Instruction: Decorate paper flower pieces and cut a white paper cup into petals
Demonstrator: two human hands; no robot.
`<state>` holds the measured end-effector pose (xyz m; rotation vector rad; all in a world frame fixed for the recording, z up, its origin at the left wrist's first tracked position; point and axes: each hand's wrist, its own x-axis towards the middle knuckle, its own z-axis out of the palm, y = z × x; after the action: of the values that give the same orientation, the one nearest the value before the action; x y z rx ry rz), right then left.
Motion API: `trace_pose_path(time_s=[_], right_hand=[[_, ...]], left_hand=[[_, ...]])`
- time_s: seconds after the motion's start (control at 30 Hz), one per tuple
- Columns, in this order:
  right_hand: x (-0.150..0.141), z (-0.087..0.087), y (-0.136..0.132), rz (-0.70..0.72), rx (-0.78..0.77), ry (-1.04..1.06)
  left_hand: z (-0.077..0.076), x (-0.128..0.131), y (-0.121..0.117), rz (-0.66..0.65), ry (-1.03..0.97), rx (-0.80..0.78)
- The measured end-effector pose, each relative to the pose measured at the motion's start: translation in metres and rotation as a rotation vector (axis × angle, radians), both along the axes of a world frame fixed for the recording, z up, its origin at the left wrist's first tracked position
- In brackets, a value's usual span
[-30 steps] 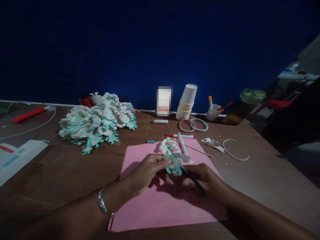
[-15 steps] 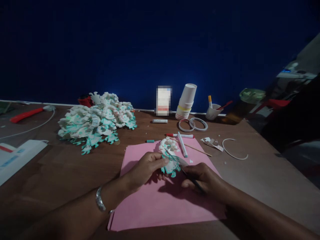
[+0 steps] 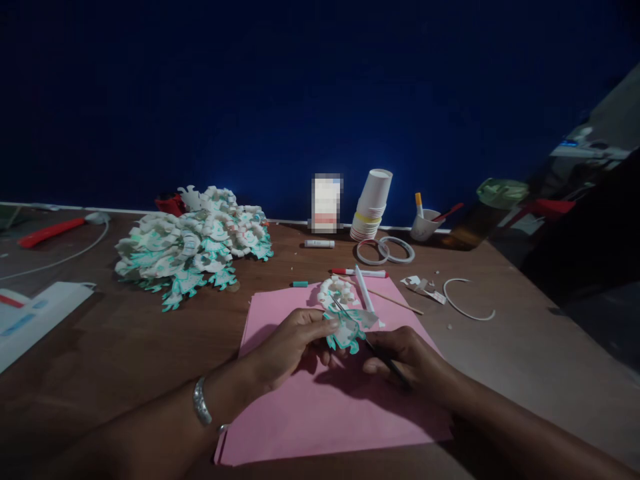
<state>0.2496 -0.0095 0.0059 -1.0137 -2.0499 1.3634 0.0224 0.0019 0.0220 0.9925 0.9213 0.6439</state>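
Note:
My left hand (image 3: 303, 337), with a silver bangle at the wrist, pinches a white paper cutout (image 3: 345, 331) edged in teal. In my right hand (image 3: 405, 357) is a pair of scissors (image 3: 387, 363) with dark handles, the fingers wrapped around them. Their thin blades reach left across the upper part of the cutout, where a strip of paper sticks out to the right. Just behind, a white ring-shaped paper piece (image 3: 327, 288) lies at the top of the pink paper sheets (image 3: 300, 427); whether it joins the cutout I cannot tell.
A heap of teal-edged paper cutouts (image 3: 190, 243) stands back left. Behind the pink sheets are markers (image 3: 363, 290), a thin stick (image 3: 400, 303), tape rings (image 3: 399, 250), stacked paper cups (image 3: 374, 200) and a cup with pens (image 3: 424, 227). Paper scraps (image 3: 425, 287) lie at the right.
The cutout and scissors have shifted slightly between my hands. The paper strip beside the blades tilts differently from half a second ago. Both hands keep their grips.

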Motion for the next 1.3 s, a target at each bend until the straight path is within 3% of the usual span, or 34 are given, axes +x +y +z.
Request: trace_pose_path(time_s=[0.27, 0.37, 0.53, 0.8, 0.9, 1.0, 1.17, 1.3], right_hand=[[0.001, -0.004, 0.002, -0.012, -0.002, -0.016], [0.001, -0.006, 0.002, 0.001, 0.036, -0.01], [0.003, -0.009, 0.002, 0.018, 0.096, 0.033], [0.001, -0.004, -0.001, 0.005, -0.018, 0.036], [-0.001, -0.003, -0.002, 0.023, -0.023, 0.058], [-0.001, -0.005, -0.003, 0.034, -0.059, 0.077], [-0.001, -0.007, -0.004, 0.021, -0.174, 0.108], [-0.002, -0.006, -0.005, 0.029, -0.204, 0.131]], left_hand=[[0.001, -0.004, 0.008, 0.115, 0.136, 0.19], [-0.001, -0.003, 0.008, 0.087, 0.155, 0.149], [-0.006, -0.001, 0.004, 0.076, 0.024, 0.047], [0.0, 0.005, -0.003, -0.016, -0.056, -0.054], [0.006, 0.007, -0.006, -0.071, 0.011, 0.022], [0.01, 0.006, -0.006, -0.114, 0.2, 0.172], [0.011, 0.001, -0.001, 0.053, 0.308, 0.393], [0.008, 0.001, 0.003, 0.116, 0.27, 0.367]])
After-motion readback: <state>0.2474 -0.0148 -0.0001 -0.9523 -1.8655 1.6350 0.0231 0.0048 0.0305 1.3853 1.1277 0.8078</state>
